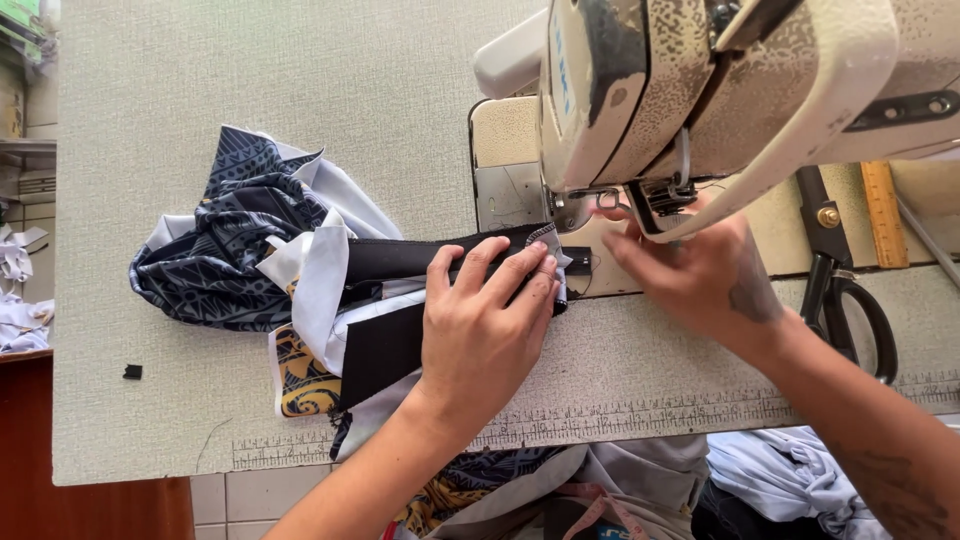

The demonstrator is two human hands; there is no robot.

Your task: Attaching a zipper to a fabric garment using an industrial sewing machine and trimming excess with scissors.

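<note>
Black fabric strip (420, 258) lies flat across the grey table (200, 80), its right end just under the head of the sewing machine (700, 90). Left hand (485, 325) lies flat on that strip with its fingers spread wide, pressing it down and gripping nothing. Right hand (695, 275) sits just below the machine's presser foot (660, 197), fingers bent toward the foot and the strip's end; whether they pinch the cloth I cannot tell, since the machine hides the fingertips. To the left of the strip lies a bunched garment (235, 235) of dark patterned cloth with white and yellow parts, joined to the strip. Black scissors (845, 280) rest to the right of the machine, beside a wooden ruler (884, 212). A printed measuring scale (620, 415) runs along the table's near edge.
</note>
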